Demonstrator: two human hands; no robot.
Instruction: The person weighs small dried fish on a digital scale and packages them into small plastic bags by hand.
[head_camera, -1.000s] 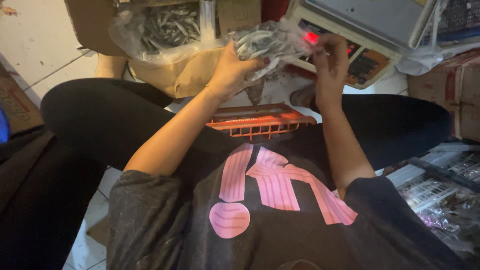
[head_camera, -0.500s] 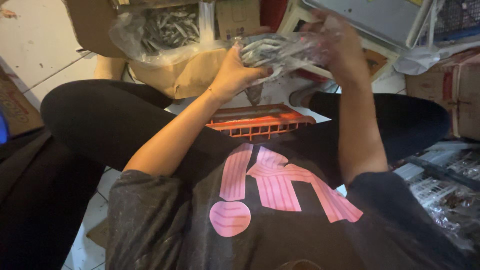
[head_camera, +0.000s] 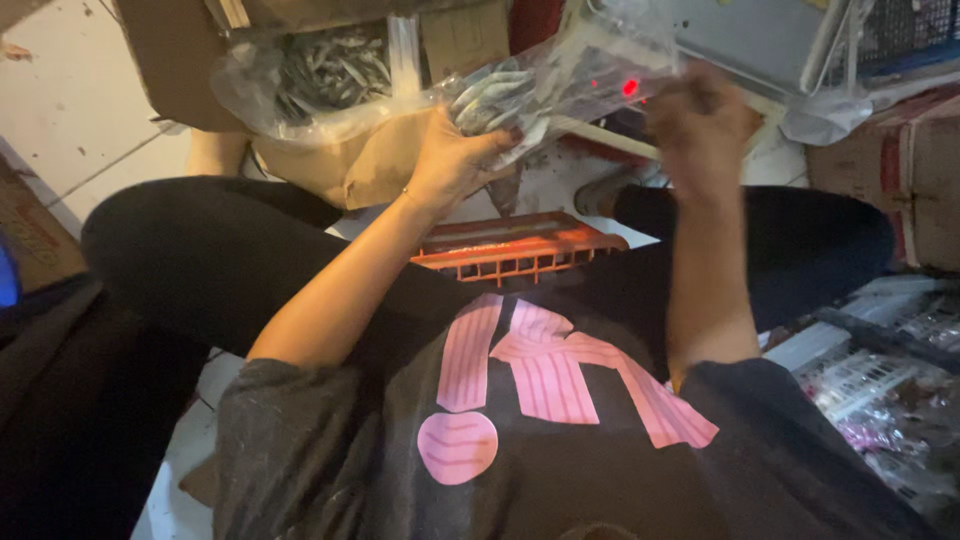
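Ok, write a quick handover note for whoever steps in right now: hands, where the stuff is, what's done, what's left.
Left hand: gripping the filled end of the clear bag of small silvery fish.
Right hand: fist closed on the bag's other end, by the scale.
Bulk fish bag sits in the cardboard box; orange crate lies between the legs.
Done: small bag filled.
Left: bag not yet set down.

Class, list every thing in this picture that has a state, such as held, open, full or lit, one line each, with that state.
Left hand: closed on the clear bag of small silvery fish.
Right hand: raised, gripping the bag's other end.
Clear bag of small silvery fish: partly filled, held up between both hands.
Cardboard box: open, plastic-lined, holding more fish.
Weighing scale: switched on, red display lit.
Orange crate: on the floor, between the knees.
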